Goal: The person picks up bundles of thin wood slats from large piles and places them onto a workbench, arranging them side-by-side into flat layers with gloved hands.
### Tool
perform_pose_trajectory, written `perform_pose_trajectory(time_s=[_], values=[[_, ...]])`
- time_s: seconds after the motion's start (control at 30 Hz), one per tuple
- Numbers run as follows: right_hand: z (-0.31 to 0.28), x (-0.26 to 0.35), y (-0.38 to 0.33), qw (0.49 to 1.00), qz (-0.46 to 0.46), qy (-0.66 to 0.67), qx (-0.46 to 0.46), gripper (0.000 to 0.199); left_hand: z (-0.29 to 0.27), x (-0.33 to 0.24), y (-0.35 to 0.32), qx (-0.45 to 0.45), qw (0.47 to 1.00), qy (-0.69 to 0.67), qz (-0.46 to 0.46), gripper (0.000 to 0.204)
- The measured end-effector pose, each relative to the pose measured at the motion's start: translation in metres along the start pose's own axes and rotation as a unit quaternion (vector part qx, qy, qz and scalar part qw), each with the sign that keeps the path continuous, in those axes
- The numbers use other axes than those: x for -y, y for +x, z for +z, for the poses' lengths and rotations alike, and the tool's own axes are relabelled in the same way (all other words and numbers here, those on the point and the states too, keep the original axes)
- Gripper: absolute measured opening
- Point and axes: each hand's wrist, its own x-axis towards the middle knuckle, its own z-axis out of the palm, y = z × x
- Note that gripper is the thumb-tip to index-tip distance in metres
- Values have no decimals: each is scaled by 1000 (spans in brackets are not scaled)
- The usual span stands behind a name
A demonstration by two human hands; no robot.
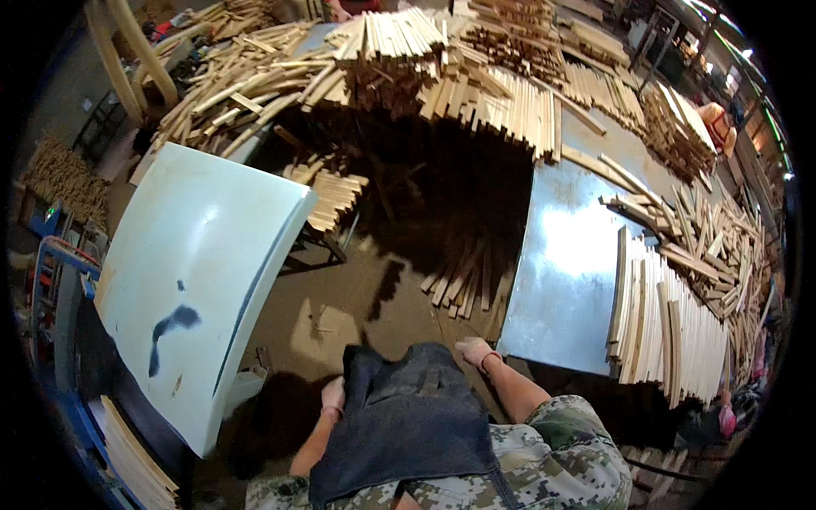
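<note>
My left hand hangs beside the dark apron, with a band at its wrist. Its fingers point away from me and are mostly hidden; I see nothing held. My right hand is out in front of the apron on the right, close to the near left corner of a shiny metal tabletop. Its fingers look curled in, with nothing visible in them; whether it touches the table's edge I cannot tell. On that tabletop lies a row of pale wooden strips, side by side. Below its left edge, more strips rest low down.
A pale, curved panel with dark stains stands at the left. Stacks of wooden strips and loose heaps of sticks cover the tables ahead. A small bundle of strips sits beyond the panel. Another person is at the far right.
</note>
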Motion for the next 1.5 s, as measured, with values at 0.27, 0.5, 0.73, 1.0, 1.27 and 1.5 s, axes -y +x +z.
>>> perform_pose_trajectory(time_s=[0.27,0.5,0.73,1.0,1.27,1.5], values=[[66,-37,11,988,9,137,-69,23,-30,-140,103,-35,991,-97,-80,60],[22,-94,71,970,148,193,-11,21,-38,-347,208,98,989,-106,36,55],[-224,-115,193,957,75,159,-231,7,-69,-542,251,170,958,-67,223,53],[-505,-170,305,756,101,512,-396,78,-156,-696,303,99,918,-192,333,52],[-792,-189,332,841,262,237,-410,86,-251,-877,333,-106,895,-175,397,72],[-846,-251,401,913,196,116,-339,49,-264,-970,425,-229,888,125,378,73]])
